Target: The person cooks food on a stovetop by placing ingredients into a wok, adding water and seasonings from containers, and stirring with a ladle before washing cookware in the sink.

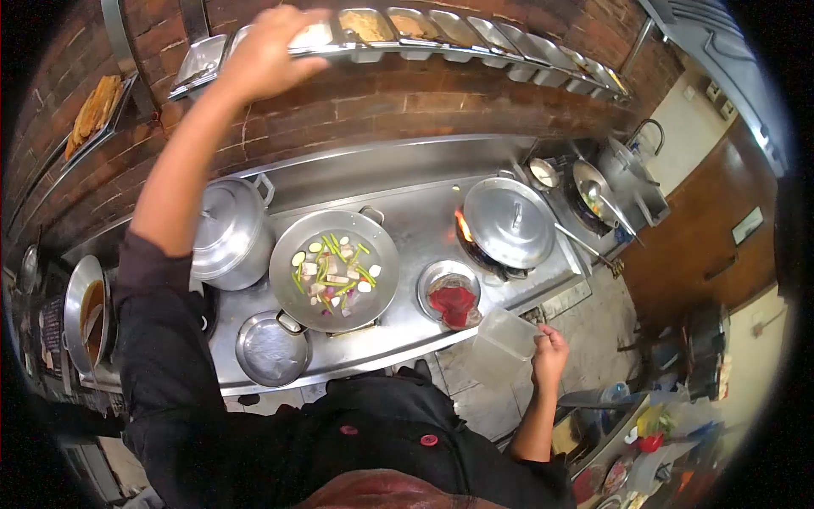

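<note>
Right now we hold a clear plastic container [496, 349] out in front of us, just off the near edge of the steel counter [424, 204], its mouth tilted. Our right hand [550, 349] is closed on it at the side, fingers curled round the rim or handle; we can't tell which.

Just beyond it, on the counter, sits a metal bowl [427, 284] with something deep red [454, 304] in it, part of which hangs over the near rim. Left of that we have a wide two-handled pan [380, 297] holding cut green pieces, pale round slices and a few purplish bits. Nearer to us, beside the pan, lies a shallow round dish [275, 373] with something clear and crinkled inside.

Our left hand [270, 55] is well apart from the right, raised to the row of metal trays [365, 27] along the brick wall [356, 106]. Its thumb and fingers stand apart over a tray of something white; we can't tell whether they touch it.

On the right of the counter, flames [462, 226] lick beside a lidded pan [509, 222]. A big lidded pot [225, 225] stands left of the wide pan, and farther left is a pan of brown liquid [79, 293].
</note>
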The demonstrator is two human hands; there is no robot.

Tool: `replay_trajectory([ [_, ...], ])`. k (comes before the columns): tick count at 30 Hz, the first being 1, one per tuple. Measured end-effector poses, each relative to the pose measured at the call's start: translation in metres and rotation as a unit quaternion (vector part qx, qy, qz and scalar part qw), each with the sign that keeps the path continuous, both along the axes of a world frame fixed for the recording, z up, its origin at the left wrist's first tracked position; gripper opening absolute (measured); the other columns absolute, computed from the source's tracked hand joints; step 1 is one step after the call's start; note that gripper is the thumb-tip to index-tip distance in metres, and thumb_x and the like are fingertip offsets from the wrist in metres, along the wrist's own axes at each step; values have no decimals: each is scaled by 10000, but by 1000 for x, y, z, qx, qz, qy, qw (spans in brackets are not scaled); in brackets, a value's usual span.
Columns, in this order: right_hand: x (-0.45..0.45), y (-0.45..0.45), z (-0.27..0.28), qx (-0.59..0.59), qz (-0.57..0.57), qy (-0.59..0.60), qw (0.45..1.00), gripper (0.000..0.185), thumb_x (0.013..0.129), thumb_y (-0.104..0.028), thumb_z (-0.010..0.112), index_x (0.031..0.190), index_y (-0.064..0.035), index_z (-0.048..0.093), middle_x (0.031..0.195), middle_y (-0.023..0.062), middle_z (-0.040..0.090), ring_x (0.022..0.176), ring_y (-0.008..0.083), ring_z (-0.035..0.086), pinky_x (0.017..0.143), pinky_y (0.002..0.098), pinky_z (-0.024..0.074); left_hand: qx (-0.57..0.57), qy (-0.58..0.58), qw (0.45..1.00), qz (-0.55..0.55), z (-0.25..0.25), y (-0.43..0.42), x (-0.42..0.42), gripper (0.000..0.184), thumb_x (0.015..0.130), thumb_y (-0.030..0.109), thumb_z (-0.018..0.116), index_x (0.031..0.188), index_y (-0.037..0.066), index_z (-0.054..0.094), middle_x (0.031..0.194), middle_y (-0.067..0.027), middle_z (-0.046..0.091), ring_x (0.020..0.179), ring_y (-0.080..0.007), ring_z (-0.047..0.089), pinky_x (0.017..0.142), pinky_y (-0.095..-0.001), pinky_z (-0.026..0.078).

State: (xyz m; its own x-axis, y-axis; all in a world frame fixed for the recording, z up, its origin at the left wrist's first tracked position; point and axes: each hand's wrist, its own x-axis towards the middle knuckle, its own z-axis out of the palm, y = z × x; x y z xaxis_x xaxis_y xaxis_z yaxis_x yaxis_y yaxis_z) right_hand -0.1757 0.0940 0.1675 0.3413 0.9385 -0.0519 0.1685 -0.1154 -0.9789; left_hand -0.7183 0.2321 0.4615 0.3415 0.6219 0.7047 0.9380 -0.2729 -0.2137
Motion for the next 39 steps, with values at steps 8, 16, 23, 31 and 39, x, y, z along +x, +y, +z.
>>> replay_trajectory([
  [8, 19, 71, 0, 54, 165, 54, 983, 314, 733, 39, 450, 1000, 24, 614, 743, -12, 542, 618, 46, 450, 569, 184, 370, -22, -95, 984, 149, 6, 115, 62, 325, 875, 317, 511, 933, 30, 651, 870, -215, 632, 798, -349, 618, 736, -411, 480],
  [16, 62, 139, 10, -76, 282, 66, 954, 282, 760, 20, 551, 1033, -5, 620, 674, -45, 475, 592, 39, 425, 544, 183, 361, 17, -280, 933, 224, -2, 121, 63, 390, 871, 373, 536, 984, 14, 640, 771, -172, 661, 688, -257, 649, 650, -342, 482],
  [23, 84, 169, -7, -35, 303, 28, 952, 286, 754, 10, 561, 1034, -5, 619, 624, -58, 442, 522, 40, 390, 483, 193, 331, 76, -340, 917, 193, -14, 122, 82, 378, 867, 375, 552, 985, 28, 644, 715, -133, 658, 645, -196, 637, 623, -301, 482],
  [31, 96, 161, -15, -57, 294, 42, 953, 289, 754, 6, 559, 1033, -27, 626, 627, -27, 504, 530, 53, 449, 475, 206, 361, 136, -234, 954, 127, -37, 128, 92, 280, 843, 294, 581, 935, 41, 660, 848, -170, 648, 754, -305, 628, 686, -360, 484],
  [39, 82, 146, -17, -69, 287, 58, 954, 274, 764, 4, 553, 1028, -29, 622, 629, -23, 516, 516, 52, 454, 463, 214, 368, 181, -413, 889, 77, -60, 121, 104, 225, 860, 198, 563, 907, -8, 644, 742, -136, 651, 626, -192, 604, 611, -305, 486],
])
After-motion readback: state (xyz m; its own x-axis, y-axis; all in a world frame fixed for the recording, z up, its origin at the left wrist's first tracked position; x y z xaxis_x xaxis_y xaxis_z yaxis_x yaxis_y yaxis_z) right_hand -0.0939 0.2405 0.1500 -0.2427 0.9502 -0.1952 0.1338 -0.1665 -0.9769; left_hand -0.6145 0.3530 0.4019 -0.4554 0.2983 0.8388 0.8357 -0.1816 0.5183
